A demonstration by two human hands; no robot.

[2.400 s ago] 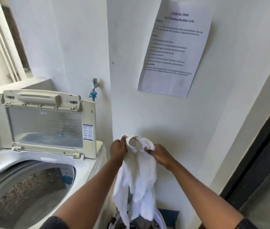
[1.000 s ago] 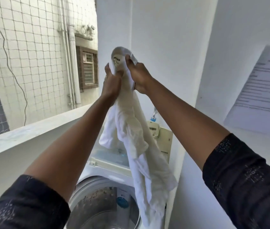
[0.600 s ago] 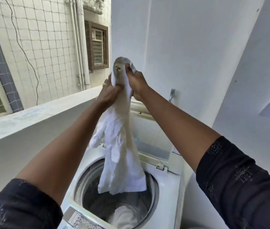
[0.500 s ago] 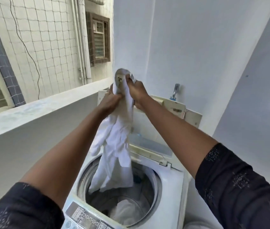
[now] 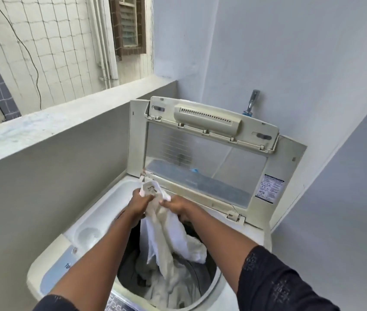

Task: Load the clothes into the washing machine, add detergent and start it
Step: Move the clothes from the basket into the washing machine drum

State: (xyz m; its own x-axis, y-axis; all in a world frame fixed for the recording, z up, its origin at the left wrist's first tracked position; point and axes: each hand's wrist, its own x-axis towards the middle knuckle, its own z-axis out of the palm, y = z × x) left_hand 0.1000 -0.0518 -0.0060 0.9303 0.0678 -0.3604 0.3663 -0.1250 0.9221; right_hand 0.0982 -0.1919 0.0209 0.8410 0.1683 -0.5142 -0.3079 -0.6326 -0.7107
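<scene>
A white top-loading washing machine (image 5: 101, 223) stands below me with its lid (image 5: 202, 158) raised upright at the back. Both hands grip the collar of a white shirt (image 5: 169, 234) just above the drum opening: my left hand (image 5: 138, 206) on its left side, my right hand (image 5: 178, 208) on its right. The shirt's lower part hangs down into the drum (image 5: 130, 270), resting on pale clothes (image 5: 175, 290) that lie inside. My forearms hide part of the opening and the control panel (image 5: 119, 305).
A grey parapet wall (image 5: 50, 140) runs close along the machine's left side. A white wall and a tap (image 5: 252, 102) stand behind the lid. A round detergent recess (image 5: 89, 234) sits in the machine's top at the left.
My hands have come down from head height to just above the drum. The shirt, which hung over the opening, now has its lower part inside the drum.
</scene>
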